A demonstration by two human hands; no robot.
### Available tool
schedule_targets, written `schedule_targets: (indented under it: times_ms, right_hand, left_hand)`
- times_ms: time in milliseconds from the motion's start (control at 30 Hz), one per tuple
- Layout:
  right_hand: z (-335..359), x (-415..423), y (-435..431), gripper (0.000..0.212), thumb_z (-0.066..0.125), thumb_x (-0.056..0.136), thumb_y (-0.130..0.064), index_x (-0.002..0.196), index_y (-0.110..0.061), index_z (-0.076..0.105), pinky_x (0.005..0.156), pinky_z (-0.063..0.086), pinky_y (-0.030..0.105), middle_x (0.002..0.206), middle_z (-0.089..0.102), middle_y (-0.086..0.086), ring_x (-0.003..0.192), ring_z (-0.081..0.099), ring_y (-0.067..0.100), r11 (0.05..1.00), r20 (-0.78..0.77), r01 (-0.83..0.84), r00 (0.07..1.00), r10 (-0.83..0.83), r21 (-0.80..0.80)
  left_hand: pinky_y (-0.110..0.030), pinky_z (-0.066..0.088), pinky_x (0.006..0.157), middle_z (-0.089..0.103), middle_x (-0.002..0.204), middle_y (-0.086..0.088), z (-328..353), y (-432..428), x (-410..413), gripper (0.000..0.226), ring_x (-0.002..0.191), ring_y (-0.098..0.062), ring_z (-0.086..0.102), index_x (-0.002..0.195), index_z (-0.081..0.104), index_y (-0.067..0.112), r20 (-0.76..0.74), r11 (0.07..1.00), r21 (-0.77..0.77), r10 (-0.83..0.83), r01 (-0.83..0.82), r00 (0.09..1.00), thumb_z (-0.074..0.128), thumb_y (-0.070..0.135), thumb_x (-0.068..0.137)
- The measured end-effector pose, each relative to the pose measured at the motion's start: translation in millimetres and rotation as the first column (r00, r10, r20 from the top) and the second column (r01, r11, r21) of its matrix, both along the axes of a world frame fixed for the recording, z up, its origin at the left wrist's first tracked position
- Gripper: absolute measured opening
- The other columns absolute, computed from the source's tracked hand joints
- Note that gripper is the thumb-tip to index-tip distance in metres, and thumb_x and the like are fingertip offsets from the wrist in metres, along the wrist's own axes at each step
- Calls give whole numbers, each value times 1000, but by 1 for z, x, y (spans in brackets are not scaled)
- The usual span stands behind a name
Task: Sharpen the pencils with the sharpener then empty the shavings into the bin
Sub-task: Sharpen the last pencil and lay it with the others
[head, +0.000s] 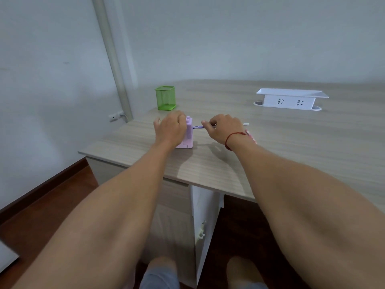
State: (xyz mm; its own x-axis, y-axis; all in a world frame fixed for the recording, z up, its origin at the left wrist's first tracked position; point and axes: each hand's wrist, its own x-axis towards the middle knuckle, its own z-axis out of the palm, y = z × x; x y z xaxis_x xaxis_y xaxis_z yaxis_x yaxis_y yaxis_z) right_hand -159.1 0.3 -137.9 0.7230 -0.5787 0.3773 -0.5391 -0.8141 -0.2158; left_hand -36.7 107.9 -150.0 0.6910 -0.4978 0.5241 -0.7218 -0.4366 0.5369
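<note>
**Pencil in the sharpener, both hands engaged**

Pink sharpener stands upright on the tabletop, near its left edge and a little in from the front edge. Left hand is cupped over the sharpener's left side, fingers curled around it; what the fingers grip on the hidden side cannot be told. Right hand is closed on a pencil, thumb and fingers pinching the shaft. Pencil lies level, its left end in the sharpener's right face, its other end showing past the right hand. A red cord bracelet circles the right wrist. Another pencil shows just beside that wrist, mostly hidden. Green mesh pot stands behind the sharpener near the left edge. White socket box sits towards the far right. No shavings can be made out.
</note>
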Motion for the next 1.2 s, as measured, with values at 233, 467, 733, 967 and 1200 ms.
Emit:
schedule_targets:
  times_ms: [233,467,733,967,1200]
  right_hand:
    - [-5,21,9,33,36,95,-33,72,-16,53,63,35,29,75,52,6,70,48,29,996,64,88,994,-90,30]
    - [-6,30,12,26,39,92,-28,76,-11,51,63,34,30,77,51,7,71,47,27,987,81,138,986,-145,88]
    - [-5,26,7,43,29,101,-36,83,-10,59,84,37,37,95,64,13,91,58,33,997,117,75,991,-73,-19]
    - [0,33,30,48,40,98,-43,139,-19,44,104,40,41,139,47,7,125,50,28,971,208,-223,957,200,90]
    - [-2,41,45,71,53,92,-38,151,-33,14,96,48,50,162,-2,1,120,54,38,947,-194,-313,936,293,-79]
  left_hand:
    - [-44,19,105,63,104,5,-3,-1,-1,33,88,-11,46,93,64,18,17,998,-52,22,-21,1000,31,17,94]
    - [-33,25,83,56,94,4,2,1,-4,27,85,-18,44,83,57,20,-15,999,-32,-9,8,1000,32,21,93]
    - [-32,40,91,59,123,-10,5,13,14,37,112,-24,52,120,59,10,-310,958,-191,-264,212,913,39,26,94]
    - [-38,50,83,62,115,-12,-7,38,20,35,104,-26,56,112,61,14,-392,958,-279,-172,61,904,33,25,95]
    - [-29,44,95,67,115,-14,-28,71,29,33,106,-26,62,119,61,2,-186,990,88,-88,106,979,52,7,88]
